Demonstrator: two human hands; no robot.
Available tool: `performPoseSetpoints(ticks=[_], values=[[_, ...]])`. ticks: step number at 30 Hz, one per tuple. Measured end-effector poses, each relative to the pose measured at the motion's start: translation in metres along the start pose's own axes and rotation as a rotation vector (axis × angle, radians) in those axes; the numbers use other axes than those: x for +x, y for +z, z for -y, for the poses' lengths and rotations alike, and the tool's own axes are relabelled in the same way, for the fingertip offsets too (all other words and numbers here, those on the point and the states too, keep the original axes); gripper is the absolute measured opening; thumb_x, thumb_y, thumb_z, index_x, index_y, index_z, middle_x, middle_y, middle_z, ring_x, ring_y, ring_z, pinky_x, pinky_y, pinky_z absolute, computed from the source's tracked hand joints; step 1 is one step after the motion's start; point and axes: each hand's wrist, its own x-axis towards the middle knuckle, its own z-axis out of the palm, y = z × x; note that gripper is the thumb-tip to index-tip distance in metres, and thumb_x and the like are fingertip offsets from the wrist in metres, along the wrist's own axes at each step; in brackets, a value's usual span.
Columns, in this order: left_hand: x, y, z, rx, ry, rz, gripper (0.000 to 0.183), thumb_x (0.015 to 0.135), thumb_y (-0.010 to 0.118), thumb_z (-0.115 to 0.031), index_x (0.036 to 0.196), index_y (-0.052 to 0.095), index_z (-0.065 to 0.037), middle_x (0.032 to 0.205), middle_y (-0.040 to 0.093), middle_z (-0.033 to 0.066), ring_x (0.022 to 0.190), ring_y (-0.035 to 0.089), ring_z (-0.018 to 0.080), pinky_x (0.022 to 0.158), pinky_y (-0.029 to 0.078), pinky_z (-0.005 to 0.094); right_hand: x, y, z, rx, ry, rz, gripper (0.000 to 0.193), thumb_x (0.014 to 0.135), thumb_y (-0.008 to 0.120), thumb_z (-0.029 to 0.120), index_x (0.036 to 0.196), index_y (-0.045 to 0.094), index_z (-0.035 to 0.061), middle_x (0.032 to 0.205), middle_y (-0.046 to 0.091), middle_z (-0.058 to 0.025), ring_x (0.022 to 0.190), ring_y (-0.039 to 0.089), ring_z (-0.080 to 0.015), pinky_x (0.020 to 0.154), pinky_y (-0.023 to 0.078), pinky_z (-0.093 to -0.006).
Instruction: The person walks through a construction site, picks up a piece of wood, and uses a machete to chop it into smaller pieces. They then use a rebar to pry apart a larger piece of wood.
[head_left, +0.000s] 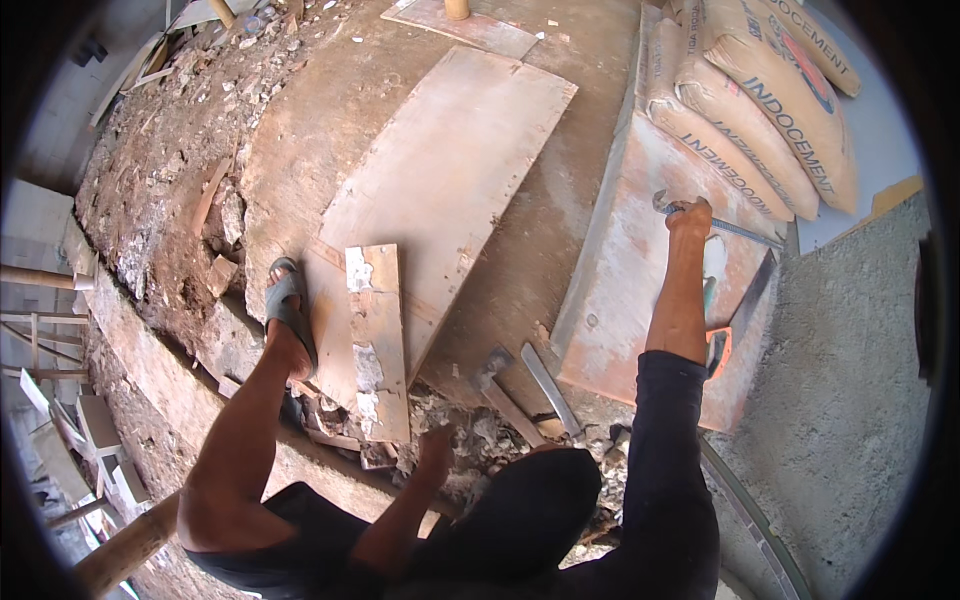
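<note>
"Currently, we are seeing the right hand [688, 213] gripping a hook-ended bar [740, 232], its curved tip jutting out left of the knuckles and its shaft running off to the right, above a reddish panel [620, 300]."

"How firmly are we judging that hold to be?"

"We are reading a full wrap: the fingers are curling right around the metal close to the hook, leaving no gap that we are able to see. Whether the far end is resting on the panel, we are not making out."

"And the left hand [435, 450]?"

"It is hanging low, just beside a white-patched plank [378, 345] on its left. Its fingers are blurring into shadow, so we are not managing to say how far they are spreading or whether they are holding anything."

"How are we expecting the bar to handle?"

"We are guessing at stiff steel: slim, fairly heavy for its thickness, hardly fragile. With the fist sitting near the hook, we are supposing that the long side is weighing down to the right; a hold farther along the shaft is looking better balanced to us. Dust is possibly making it slippery."

"Anything crowding it?"

"Beyond the hand, sacks [780, 110] are piling up; nearer the body, an orange handle [720, 352] is lying beside the sleeve."
</note>
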Motion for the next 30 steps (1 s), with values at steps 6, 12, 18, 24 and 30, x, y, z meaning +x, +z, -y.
performPoseSetpoints(ticks=[6,12,18,24,30], values=[[-0.001,0.009,-0.006,0.084,0.105,0.042,0.022,0.094,0.064,-0.030,0.082,0.062,-0.011,0.065,0.051,-0.0010,0.044,0.040,0.0101,0.039,0.031,0.0294,-0.060,-0.097,0.058,-0.204,-0.001,0.307,0.008,0.092,0.057,0.007,0.087,0.052,0.0036,0.061,0.040,-0.0024,0.046,0.041,-0.0150,0.039,0.033,-0.0292],[0.000,0.003,-0.018,0.134,0.575,0.117,0.026,0.096,0.064,-0.033,0.088,0.066,-0.009,0.065,0.052,-0.0013,0.047,0.042,0.0098,0.043,0.034,0.0288,-0.185,-0.196,0.032,-0.295,-0.066,0.294,0.015,0.087,0.065,0.005,0.080,0.051,0.0069,0.061,0.045,-0.0008,0.044,0.043,-0.0117,0.041,0.036,-0.0271],[-0.053,0.022,-0.085,0.272,0.998,0.050,0.037,0.098,0.065,-0.035,0.080,0.067,-0.002,0.070,0.060,0.0061,0.060,0.052,0.0164,0.057,0.044,0.0337,-0.236,-0.321,0.015,-0.513,-0.295,0.361,0.023,0.083,0.066,0.002,0.072,0.048,0.0099,0.057,0.044,0.0017,0.040,0.039,-0.0081,0.036,0.030,-0.0270],[-0.141,0.062,-0.253,0.430,1.010,0.139,0.060,0.091,0.065,-0.061,0.088,0.072,-0.001,0.112,0.071,0.0259,0.121,0.061,0.0381,0.109,0.043,0.0599,-0.269,-0.325,0.001,-0.586,-0.448,0.585,0.022,0.090,0.070,0.007,0.076,0.052,0.0062,0.064,0.046,0.0024,0.052,0.042,-0.0058,0.046,0.034,-0.0266],[-0.258,0.101,-0.345,0.529,1.597,-0.025,0.052,0.094,0.069,-0.050,0.110,0.075,-0.002,0.082,0.070,0.0150,0.076,0.066,0.0235,0.070,0.053,0.0375,-0.390,-0.224,-0.042,-0.504,-0.183,1.198,0.027,0.094,0.074,0.021,0.076,0.059,0.0072,0.061,0.052,0.0056,0.052,0.045,-0.0054,0.046,0.032,-0.0267]])
